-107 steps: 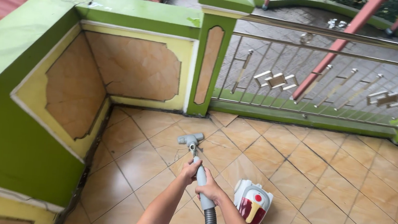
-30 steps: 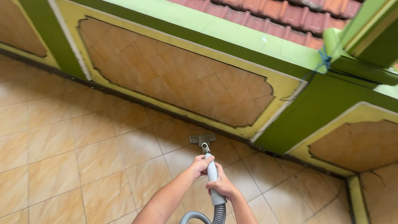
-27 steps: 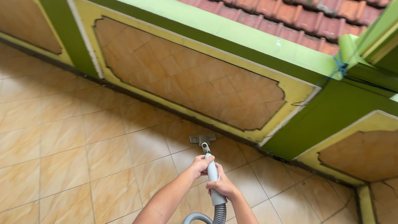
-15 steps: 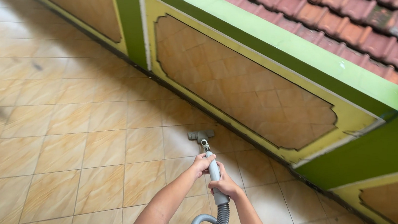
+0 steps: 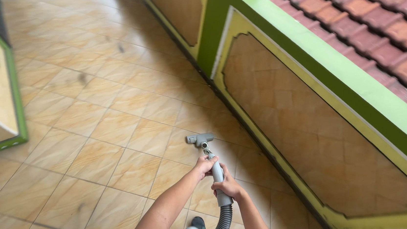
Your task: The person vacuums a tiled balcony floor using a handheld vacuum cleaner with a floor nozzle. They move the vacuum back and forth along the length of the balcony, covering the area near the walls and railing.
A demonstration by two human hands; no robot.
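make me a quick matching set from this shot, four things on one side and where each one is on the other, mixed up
Things:
1. floor nozzle
2. left hand
3. right hand
4. ribbed hose

Places:
A. lower on the grey wand, nearer the hose
B. flat on the tan floor tiles
C. curling down below both hands
D. higher on the grey wand, nearer the nozzle

Pairs: 1-B, 2-D, 3-A, 4-C

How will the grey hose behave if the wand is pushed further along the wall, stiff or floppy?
Probably floppy: the ribbed hose curls in a loop below the hands, so it should bend and trail rather than push back. The wand looks rigid, held straight by the left hand and right hand. The nozzle sits flat on the glossy floor, so it likely slides easily.
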